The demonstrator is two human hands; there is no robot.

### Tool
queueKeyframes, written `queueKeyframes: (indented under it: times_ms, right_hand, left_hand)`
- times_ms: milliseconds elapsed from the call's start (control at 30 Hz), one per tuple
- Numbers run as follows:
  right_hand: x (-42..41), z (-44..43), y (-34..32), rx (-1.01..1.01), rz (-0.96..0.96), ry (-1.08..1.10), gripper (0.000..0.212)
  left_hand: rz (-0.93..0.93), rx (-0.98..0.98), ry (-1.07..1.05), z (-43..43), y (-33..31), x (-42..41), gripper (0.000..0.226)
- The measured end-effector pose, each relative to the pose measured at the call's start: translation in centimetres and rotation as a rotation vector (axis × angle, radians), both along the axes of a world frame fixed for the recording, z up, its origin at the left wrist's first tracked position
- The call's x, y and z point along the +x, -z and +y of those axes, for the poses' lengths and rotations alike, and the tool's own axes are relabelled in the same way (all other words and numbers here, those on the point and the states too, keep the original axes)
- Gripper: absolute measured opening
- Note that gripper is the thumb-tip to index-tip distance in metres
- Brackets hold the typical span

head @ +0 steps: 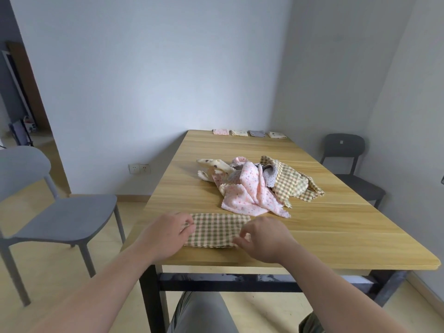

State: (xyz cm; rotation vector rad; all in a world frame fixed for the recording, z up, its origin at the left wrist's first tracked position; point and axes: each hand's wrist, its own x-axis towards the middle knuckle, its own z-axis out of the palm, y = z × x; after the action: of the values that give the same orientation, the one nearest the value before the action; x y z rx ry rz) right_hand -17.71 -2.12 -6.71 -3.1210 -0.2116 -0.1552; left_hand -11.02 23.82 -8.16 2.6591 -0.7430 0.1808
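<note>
Green-and-pink checked folded cloth (216,230) lies flat on wooden desk (336,236) at near edge, long axis left-right. Left hand (168,234) at left end, fingers (189,224) curled, pinching edge. Right hand (264,239) at right end, equally near; fingers bent over near corner, grip hidden, cannot tell. Pile of loose cloths (254,186) just beyond.

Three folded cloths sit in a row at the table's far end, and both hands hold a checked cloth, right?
No: the head view shows four folded cloths there, not three. The left hand and right hand do hold the checked cloth.
</note>
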Motion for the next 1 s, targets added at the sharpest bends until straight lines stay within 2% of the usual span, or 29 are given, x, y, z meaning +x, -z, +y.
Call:
queueKeyframes:
  times_ms: [67,133,233,300,500,833,933,1000]
  right_hand:
    - [0.8,1.5,-0.2,0.082,-0.063,0.007,0.037]
    - [2.0,3.5,-0.1,0.131,-0.044,0.000,0.032]
    - [4.0,5.9,1.5,0.189,0.083,-0.028,0.048]
    - [5.1,6.4,3.2,0.217,0.129,-0.001,0.057]
    - [5.5,4.4,5.2,0.173,0.220,0.081,0.062]
    - [3.6,0.1,4.6,0.185,0.251,0.234,0.062]
    - [3.7,-0.4,4.4,0.243,0.242,0.326,0.064]
    - [3.8,-0.3,4.2,0.291,0.187,0.428,0.066]
  left_hand:
    - [-0.005,-0.064,0.009,-1.8,0.2,0.5,0.033]
    - [0.018,-0.079,0.016,-3.7,0.8,1.3,0.040]
    - [0.070,0.010,-0.015,-5.8,2.1,2.4,0.055]
    - [0.105,0.104,-0.047,-6.3,3.4,3.0,0.054]
    - [0.175,0.269,-0.047,-5.5,4.2,3.5,0.059]
    - [0.254,0.312,-0.131,-2.6,3.6,4.1,0.066]
    - [0.198,0.348,-0.140,-3.4,3.0,3.4,0.064]
    - [0.151,0.306,-0.087,-4.4,2.6,2.8,0.064]
